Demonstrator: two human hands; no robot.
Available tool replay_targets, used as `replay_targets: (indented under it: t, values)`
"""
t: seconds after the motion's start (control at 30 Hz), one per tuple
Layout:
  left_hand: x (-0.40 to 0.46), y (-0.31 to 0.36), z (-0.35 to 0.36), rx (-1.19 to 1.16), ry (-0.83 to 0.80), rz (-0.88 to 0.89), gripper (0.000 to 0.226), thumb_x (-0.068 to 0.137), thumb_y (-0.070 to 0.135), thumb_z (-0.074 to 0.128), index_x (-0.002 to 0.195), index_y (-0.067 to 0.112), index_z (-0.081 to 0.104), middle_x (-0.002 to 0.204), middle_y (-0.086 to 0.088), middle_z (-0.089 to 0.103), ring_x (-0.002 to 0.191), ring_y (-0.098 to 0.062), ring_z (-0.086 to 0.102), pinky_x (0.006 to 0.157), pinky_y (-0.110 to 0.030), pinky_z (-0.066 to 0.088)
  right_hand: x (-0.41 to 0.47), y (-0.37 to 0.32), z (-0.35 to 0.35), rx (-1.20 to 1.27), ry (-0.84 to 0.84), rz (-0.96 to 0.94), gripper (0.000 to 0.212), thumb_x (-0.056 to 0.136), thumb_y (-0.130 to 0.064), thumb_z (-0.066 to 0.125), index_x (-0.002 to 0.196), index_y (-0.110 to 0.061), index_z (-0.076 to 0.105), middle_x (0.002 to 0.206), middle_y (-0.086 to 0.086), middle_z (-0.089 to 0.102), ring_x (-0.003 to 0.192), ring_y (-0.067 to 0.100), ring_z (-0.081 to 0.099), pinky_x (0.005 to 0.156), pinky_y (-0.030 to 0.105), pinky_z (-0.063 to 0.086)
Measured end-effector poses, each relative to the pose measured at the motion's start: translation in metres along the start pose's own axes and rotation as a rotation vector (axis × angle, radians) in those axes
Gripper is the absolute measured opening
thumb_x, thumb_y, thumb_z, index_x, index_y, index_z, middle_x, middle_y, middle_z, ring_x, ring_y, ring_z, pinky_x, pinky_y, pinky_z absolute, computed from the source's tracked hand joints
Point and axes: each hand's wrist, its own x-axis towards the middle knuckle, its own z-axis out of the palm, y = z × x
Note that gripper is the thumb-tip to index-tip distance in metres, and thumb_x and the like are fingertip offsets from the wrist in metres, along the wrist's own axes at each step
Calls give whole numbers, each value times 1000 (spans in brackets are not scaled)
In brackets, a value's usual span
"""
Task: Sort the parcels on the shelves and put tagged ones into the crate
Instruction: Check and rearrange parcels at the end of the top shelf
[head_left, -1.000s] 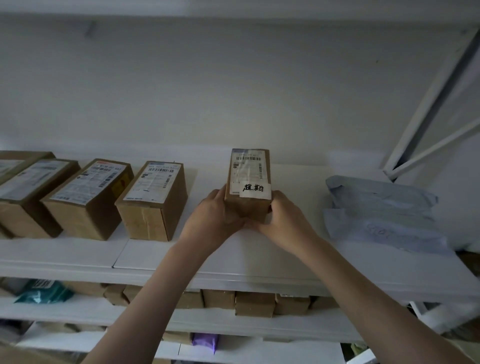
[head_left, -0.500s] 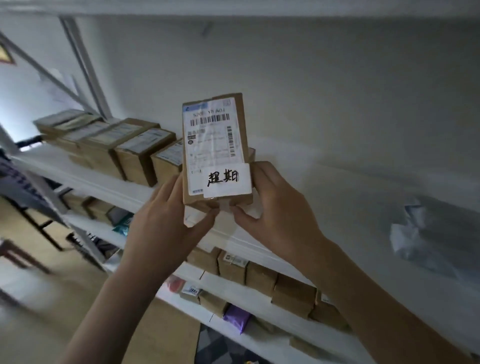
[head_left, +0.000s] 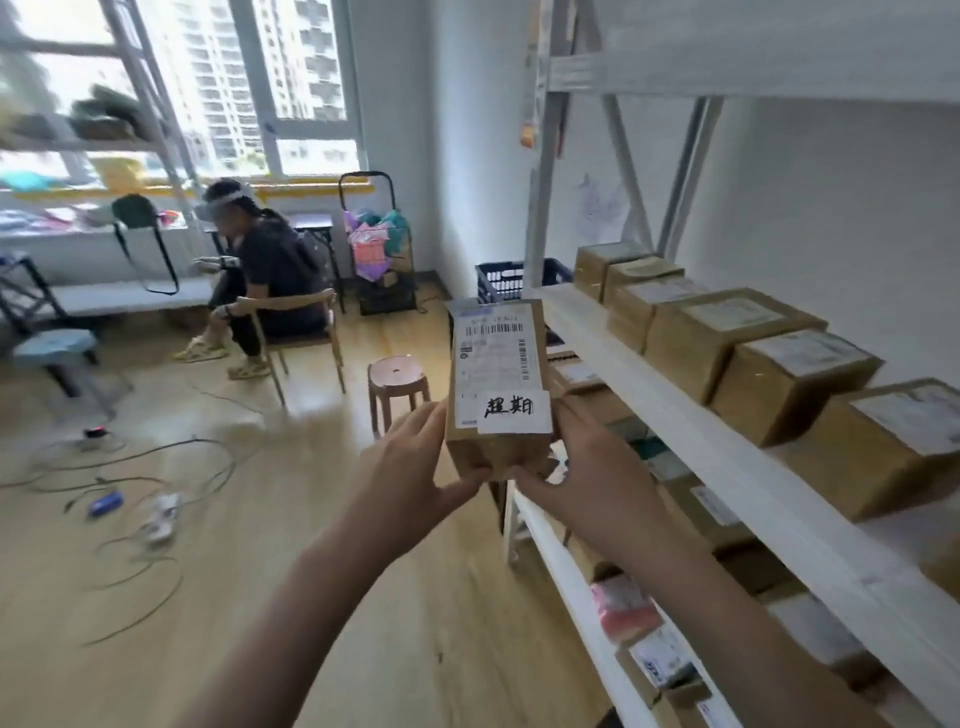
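Cardboard, oblong and white-tagged, the parcel (head_left: 497, 384) sits clamped between our left hand (head_left: 410, 467) and right hand (head_left: 597, 483) fingers.

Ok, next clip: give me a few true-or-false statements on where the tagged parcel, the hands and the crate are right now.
1. Both hands, left hand and right hand, hold the tagged parcel. True.
2. The parcel rests on the shelf. False: it is held in the air beside the shelf.
3. A handwritten white tag sits on the parcel below its shipping label. True.
4. The parcel is already inside the blue crate. False: the crate stands farther off on the floor.
5. The top shelf row holds only soft bags. False: it holds brown boxes.
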Motion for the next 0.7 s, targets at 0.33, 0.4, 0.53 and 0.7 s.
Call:
replay_targets:
  t: [0.33, 0.4, 0.53, 0.7]
  values:
    - [69, -158, -11, 50, -40, -123, 78, 83, 44, 72, 150, 32, 35, 135, 14, 53, 119, -5, 51, 95, -31, 52, 140, -13, 131, 59, -100, 1, 54, 82, -38, 74, 131, -27, 54, 109, -16, 49, 94, 8, 57, 72, 24, 46]
    - [91, -184, -2, 42, -44, -131, 77, 83, 46, 72, 150, 34, 35, 136, 15, 52, 119, -4, 51, 95, -28, 51, 170, -5, 149, 65, -114, 5, 56, 82, -38, 74, 132, -28, 54, 114, -14, 52, 98, 9, 60, 76, 27, 52]
    - [148, -241, 23, 43, -36, -146, 76, 85, 47, 71, 150, 33, 34, 136, 16, 52, 117, -3, 51, 87, -12, 41, 241, 21, 184, 54, -125, 29, 56, 81, -38, 75, 132, -26, 55, 119, -12, 54, 99, 11, 61, 80, 31, 54]
    - [252, -319, 55, 27, -69, -138, 74, 84, 48, 69, 149, 31, 36, 131, 14, 53, 111, -7, 55, 88, -24, 52, 354, 65, 230, 45, -123, 43, 50, 82, -37, 75, 127, -25, 57, 111, -16, 50, 92, 7, 57, 75, 23, 47]
